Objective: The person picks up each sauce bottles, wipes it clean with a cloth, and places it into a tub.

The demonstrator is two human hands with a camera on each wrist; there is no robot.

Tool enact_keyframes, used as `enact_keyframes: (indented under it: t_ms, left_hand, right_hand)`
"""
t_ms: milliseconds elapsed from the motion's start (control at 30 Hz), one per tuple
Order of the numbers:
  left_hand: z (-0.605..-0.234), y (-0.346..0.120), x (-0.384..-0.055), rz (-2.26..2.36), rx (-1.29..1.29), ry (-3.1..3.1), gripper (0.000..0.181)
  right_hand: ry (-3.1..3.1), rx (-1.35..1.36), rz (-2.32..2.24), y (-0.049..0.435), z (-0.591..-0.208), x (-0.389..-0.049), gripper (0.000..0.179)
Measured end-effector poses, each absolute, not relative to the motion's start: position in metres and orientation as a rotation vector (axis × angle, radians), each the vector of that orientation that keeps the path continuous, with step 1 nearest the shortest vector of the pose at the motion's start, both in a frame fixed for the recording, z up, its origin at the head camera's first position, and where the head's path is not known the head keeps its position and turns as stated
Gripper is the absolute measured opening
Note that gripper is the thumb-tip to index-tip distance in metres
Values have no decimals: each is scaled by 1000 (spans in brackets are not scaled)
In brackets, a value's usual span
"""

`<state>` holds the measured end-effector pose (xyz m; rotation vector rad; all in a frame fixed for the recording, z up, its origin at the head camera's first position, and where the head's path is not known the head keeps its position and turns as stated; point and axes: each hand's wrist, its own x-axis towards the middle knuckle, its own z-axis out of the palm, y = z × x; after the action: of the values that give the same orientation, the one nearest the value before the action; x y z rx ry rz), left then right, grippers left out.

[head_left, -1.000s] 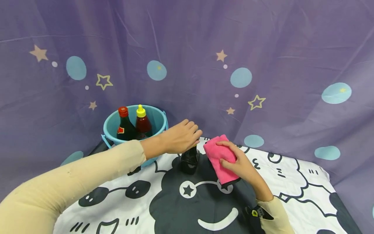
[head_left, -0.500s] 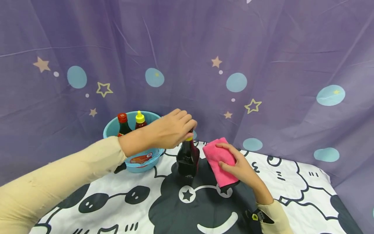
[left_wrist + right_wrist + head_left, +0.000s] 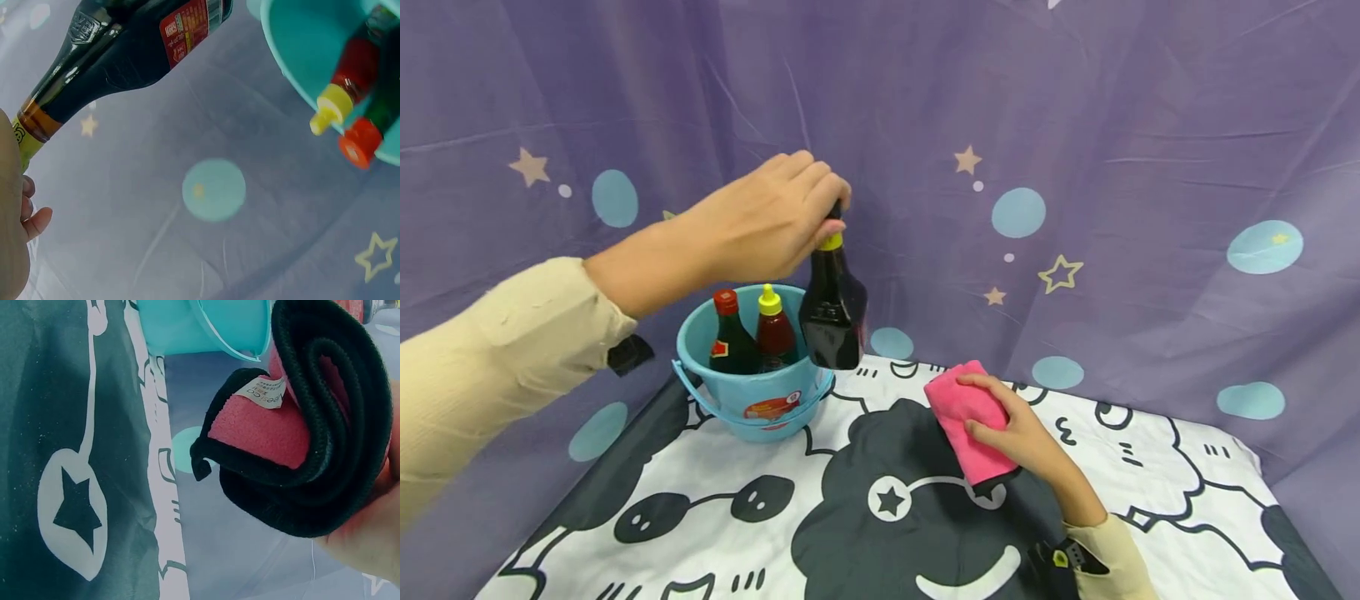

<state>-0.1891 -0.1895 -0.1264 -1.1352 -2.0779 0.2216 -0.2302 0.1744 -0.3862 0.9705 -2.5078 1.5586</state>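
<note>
My left hand (image 3: 775,218) grips a dark sauce bottle (image 3: 833,310) by its neck, just under the cap. The bottle hangs in the air beside the right rim of a light blue bucket (image 3: 700,371), and its red label shows in the left wrist view. Inside the bucket stand a green bottle with a red cap (image 3: 733,342) and a dark red bottle with a yellow nozzle cap (image 3: 775,333). My right hand (image 3: 1011,425) holds a folded pink cloth (image 3: 970,417) with dark edging and a small white tag (image 3: 262,391) over the bed-like surface.
A white and dark grey cartoon-print sheet (image 3: 737,454) covers the surface below. Behind it hangs a purple curtain (image 3: 910,100) with stars and blue dots. The bucket's handle (image 3: 696,396) hangs down at its front.
My left hand has lifted the dark bottle off the sheet and carried it up and left to the bucket. The right hand and the cloth have hardly moved.
</note>
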Motion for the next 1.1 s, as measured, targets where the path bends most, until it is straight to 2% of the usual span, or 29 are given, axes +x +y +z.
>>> enact_keyframes:
  t_ms: [200, 400, 633, 700, 867, 1100]
  left_hand:
    - [-108, -207, -184, 277, -1088, -2084, 23]
    - [-108, -220, -191, 319, -1111, -2067, 24]
    - [-122, -229, -204, 425, -1151, -2029, 47]
    - [-125, -231, -206, 457, -1137, -2044, 44]
    - [-129, -235, -207, 485, -1089, -2118, 25]
    - [-125, -239, -206, 502, -1058, -2200, 23]
  right_hand:
    - [-2499, 993, 1578, 176, -386, -230, 59]
    - [-2500, 1031, 1574, 176, -386, -228, 59]
    - [-2524, 1025, 1586, 179, -387, -224, 59]
    - [-2534, 1020, 1588, 180, -387, -222, 59]
    - [-2560, 1003, 1577, 181, -387, -221, 60]
    - [-2573, 982, 1576, 181, -385, -220, 60]
